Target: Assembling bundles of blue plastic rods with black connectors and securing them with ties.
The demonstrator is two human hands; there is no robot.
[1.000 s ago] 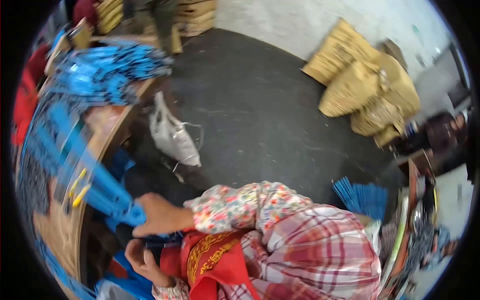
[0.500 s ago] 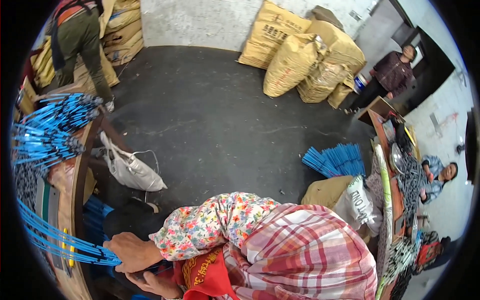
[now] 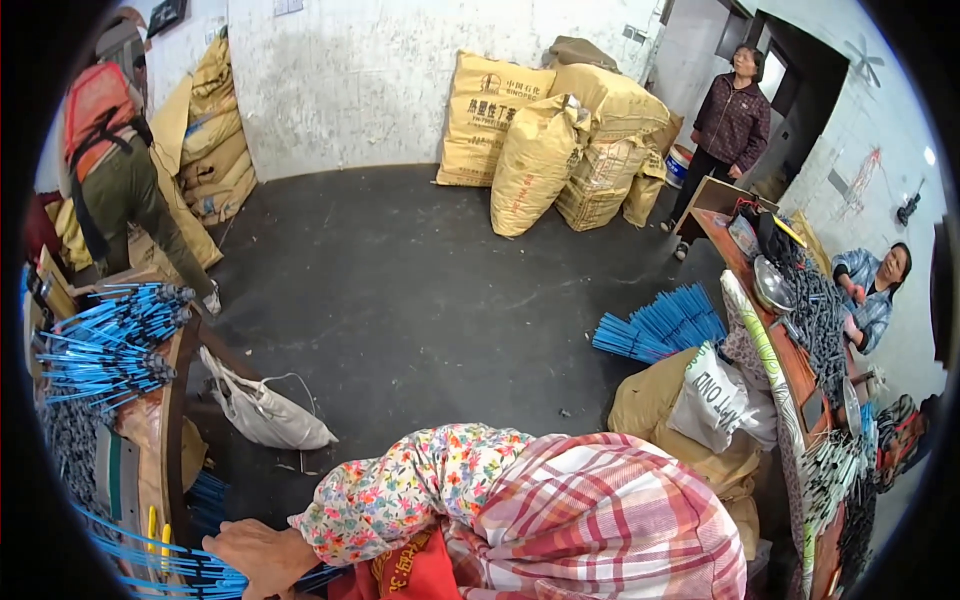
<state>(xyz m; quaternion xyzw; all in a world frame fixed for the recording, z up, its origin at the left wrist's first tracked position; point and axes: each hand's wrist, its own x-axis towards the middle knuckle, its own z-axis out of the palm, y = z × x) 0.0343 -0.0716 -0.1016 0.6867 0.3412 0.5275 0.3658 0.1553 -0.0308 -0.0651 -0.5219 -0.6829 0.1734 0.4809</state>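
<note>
Below, the right hand (image 3: 262, 560) clasps blue rods (image 3: 230, 578) in its fingers; bulging yellow sacks (image 3: 535, 165) hide their contents.

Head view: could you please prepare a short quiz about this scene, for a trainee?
1. True or false: the right hand rests on the tan sacks by the wall.
2. Multiple choice: which colour are the two slim pieces on the left bench? A red, B yellow, C green.
3. Fill in: the sleeve has a pattern of ____.

Key: 1 false, it holds blue rods; 2 B; 3 flowers.
</note>
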